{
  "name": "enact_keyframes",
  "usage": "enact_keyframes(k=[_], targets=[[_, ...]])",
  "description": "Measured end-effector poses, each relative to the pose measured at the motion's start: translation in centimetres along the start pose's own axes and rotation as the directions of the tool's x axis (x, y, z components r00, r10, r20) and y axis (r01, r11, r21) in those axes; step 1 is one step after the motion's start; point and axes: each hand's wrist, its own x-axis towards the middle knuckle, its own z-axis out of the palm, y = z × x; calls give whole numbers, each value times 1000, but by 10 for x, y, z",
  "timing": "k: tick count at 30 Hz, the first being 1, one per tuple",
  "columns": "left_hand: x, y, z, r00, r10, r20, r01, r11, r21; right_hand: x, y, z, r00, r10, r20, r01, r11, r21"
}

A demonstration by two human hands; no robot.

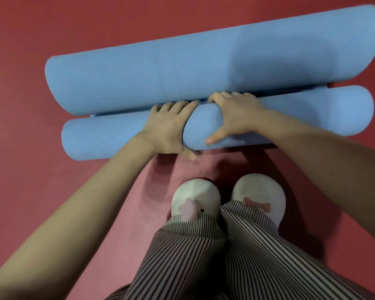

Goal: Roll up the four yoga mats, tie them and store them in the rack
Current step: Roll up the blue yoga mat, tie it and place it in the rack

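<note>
Red floor (20, 29) | left hand (169, 124), right hand (236, 113) grip near roll (312, 118) | larger roll (139, 72) just beyond

L hand (167, 126), R hand (236, 113): fingertips lost in gap btw near roll (108, 137), far roll (160, 68).

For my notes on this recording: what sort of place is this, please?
Probably an indoor yoga or exercise room, perhaps at home. The floor is red, a pink mat lies under the slippers, and the left hand and right hand grip a blue roll.
</note>
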Motion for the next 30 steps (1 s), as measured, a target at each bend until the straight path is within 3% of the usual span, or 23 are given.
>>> enact_keyframes(k=[6, 13, 21, 25, 27, 30], targets=[[24, -8, -17, 998, -32, 49, 36, 995, -90, 0, 4, -4, 986, 21, -167, -24, 1000, -12], [38, -16, -40, 982, -9, 189, 51, 974, -219, 0, 0, -7, 999, 12, -40, -21, 975, -220], [33, -15, -32, 933, 67, 354, 76, 924, -375, -1, 0, -15, 995, -15, 96, 33, 982, -186], [31, -16, -30, 874, 151, 463, 99, 876, -472, -4, -4, -17, 979, -51, 199, 91, 976, -198], [28, -15, -24, 857, 173, 485, 92, 875, -476, -10, -6, -9, 979, -57, 198, 100, 971, -215], [18, -14, -10, 890, 156, 428, 69, 882, -465, -21, -8, 7, 992, -42, 120, 67, 975, -210]])
